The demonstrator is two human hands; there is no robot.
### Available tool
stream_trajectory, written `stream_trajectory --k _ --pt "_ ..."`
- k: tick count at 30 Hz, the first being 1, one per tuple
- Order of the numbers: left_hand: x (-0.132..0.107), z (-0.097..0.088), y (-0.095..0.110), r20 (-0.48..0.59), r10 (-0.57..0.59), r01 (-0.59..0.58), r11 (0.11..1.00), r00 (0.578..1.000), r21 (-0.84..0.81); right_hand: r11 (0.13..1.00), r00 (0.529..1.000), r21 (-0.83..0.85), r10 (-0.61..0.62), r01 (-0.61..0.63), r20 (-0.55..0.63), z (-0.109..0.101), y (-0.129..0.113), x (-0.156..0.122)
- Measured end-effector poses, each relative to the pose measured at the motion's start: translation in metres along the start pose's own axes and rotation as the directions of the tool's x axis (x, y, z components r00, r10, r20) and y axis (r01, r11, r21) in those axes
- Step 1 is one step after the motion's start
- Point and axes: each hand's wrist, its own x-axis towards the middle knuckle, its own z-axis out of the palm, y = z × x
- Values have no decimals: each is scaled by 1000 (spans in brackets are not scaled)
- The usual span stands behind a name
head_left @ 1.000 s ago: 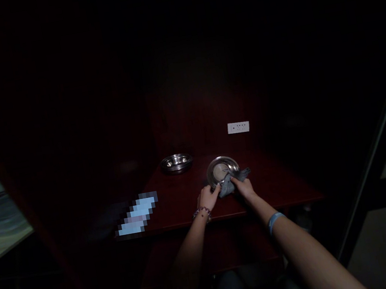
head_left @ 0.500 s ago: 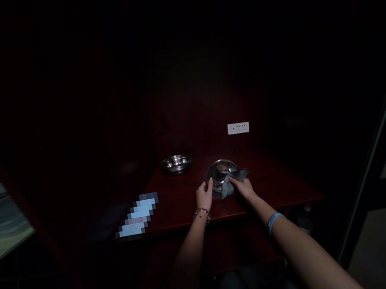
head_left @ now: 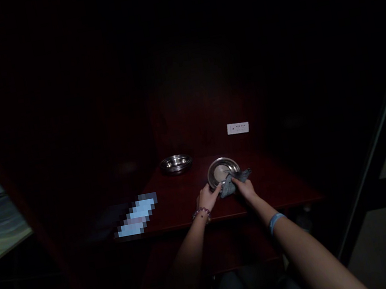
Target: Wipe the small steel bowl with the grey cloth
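A round, shiny steel bowl (head_left: 221,172) is held tilted over the dark red desk, its hollow side facing me. My left hand (head_left: 208,197) grips the near left rim, thumb on the inner edge and fingers curled beneath. My right hand (head_left: 244,187) is closed on a grey cloth (head_left: 227,187), which lies against the bowl's near right rim and partly covers it. One corner of the cloth sticks out to the right. My right fingers are partly hidden by the cloth.
A stack of steel bowls (head_left: 176,164) stands at the back left of the desk (head_left: 275,185). On the left lies a pixelated bright patch (head_left: 137,216). A white socket plate (head_left: 238,128) is on the back wall. Dark panels flank the desk.
The bowl has turned and tilted, so its inside now looks brighter. My left hand has shifted slightly right along the near rim; the cloth remains in my right hand.
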Motion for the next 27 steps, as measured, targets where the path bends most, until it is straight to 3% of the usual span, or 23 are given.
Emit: stream_trajectory --k 4,12,19,27 --pt "1 1 -1 37 25 -29 995 999 96 991 996 100 84 -86 19 5 1 0" --pt "6 5 -6 45 -28 22 991 999 135 990 996 110 79 -84 50 10 2 0" --pt "9 5 -9 -15 -47 47 999 999 -7 991 995 103 76 -82 63 10 -1 -2" --pt "13 5 -13 -154 8 -44 971 988 -233 999 997 39 -32 29 75 14 1 2"
